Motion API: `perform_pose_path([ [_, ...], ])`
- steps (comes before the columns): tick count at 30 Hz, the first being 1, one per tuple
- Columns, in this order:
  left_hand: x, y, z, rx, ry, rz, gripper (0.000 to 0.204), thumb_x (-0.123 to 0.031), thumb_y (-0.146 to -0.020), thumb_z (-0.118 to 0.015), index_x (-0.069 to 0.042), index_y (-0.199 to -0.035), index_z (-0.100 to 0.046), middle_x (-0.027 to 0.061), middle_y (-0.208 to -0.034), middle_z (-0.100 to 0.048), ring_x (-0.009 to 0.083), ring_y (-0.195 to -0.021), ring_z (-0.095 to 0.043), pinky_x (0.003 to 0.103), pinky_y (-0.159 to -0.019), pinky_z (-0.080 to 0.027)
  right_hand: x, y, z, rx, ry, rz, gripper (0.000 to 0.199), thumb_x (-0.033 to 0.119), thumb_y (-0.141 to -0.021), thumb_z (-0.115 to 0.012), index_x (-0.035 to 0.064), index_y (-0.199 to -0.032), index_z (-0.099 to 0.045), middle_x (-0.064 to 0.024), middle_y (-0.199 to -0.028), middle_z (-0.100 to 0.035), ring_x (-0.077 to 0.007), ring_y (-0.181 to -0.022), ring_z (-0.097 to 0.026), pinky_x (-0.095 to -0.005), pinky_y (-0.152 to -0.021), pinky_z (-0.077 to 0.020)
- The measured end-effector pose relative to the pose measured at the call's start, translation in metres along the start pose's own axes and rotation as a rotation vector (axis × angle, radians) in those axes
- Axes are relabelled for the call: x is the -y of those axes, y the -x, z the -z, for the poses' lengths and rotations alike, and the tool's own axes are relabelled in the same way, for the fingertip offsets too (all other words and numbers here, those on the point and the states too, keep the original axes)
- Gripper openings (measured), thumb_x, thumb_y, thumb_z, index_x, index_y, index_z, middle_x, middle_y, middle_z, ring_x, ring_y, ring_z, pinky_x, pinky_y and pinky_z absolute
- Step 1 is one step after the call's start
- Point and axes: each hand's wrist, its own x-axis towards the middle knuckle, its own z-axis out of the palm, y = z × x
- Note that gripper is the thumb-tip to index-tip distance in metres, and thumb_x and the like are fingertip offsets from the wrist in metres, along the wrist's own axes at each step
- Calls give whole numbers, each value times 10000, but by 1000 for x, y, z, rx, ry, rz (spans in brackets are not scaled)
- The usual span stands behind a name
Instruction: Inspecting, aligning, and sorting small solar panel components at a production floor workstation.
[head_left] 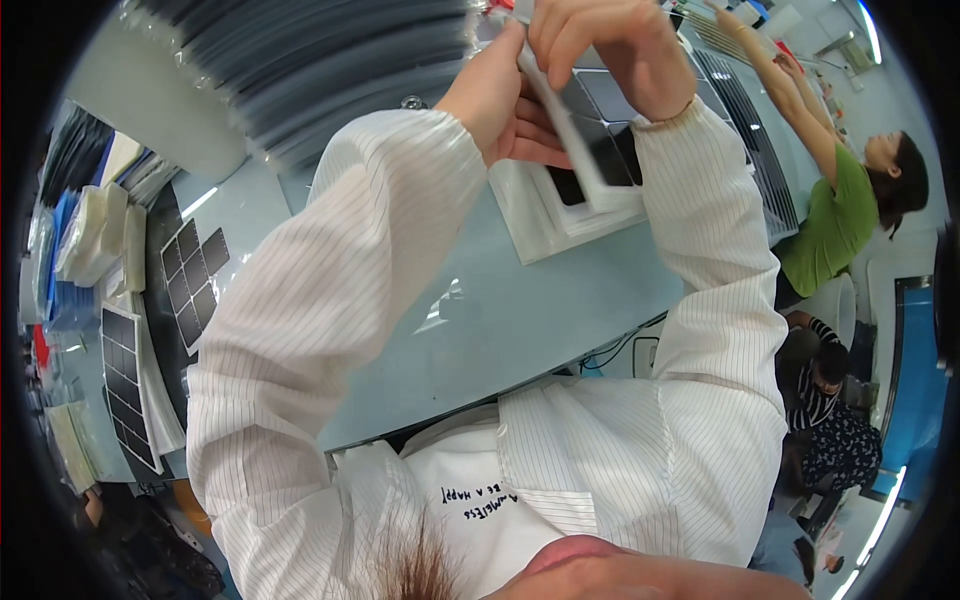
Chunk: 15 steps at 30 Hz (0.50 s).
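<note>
At the top middle, my left hand grips the edge of a white-bordered sheet with dark rounded rectangles on it. Its thumb lies along the near side and its fingers reach behind. The sheet is tilted up and slightly blurred. My right hand bends over the sheet's upper part with fingers curled and closed; what lies between its fingertips is hidden. Under the raised sheet, a white stack rests on the glossy table, with a dark rectangle showing on its top.
Dark panel sheets lie at the left, with another panel strip nearer. Plastic-wrapped packs are piled beyond. A large bundle of dark strips fills the upper left. At the right, a person in green reaches over a slatted rack.
</note>
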Motion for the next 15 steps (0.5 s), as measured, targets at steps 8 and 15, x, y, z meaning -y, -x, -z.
perform_pose_path([
  [8, -6, -22, -3, -15, -355, -28, 355, -95, -790, -701, 121, -1038, -568, 188, -961, -645, 260, -797, -701, 294, -678, -625, 120, 14, -47, -146, -18, -717, 449, 409, -961, -488, 13, -827, -652, -141, -793, -662, -252, -699, -645, -344, -693, -505],
  [15, -20, -24, -21, 18, -256, -246, 274, -127, -803, -696, 32, -1013, -622, 111, -914, -674, 197, -804, -672, 304, -743, -567, 127, 44, -121, -814, -588, -889, 972, 526, -823, -663, -73, -1430, -195, -297, -1396, -398, -384, -1201, -525, -437, -1025, -433],
])
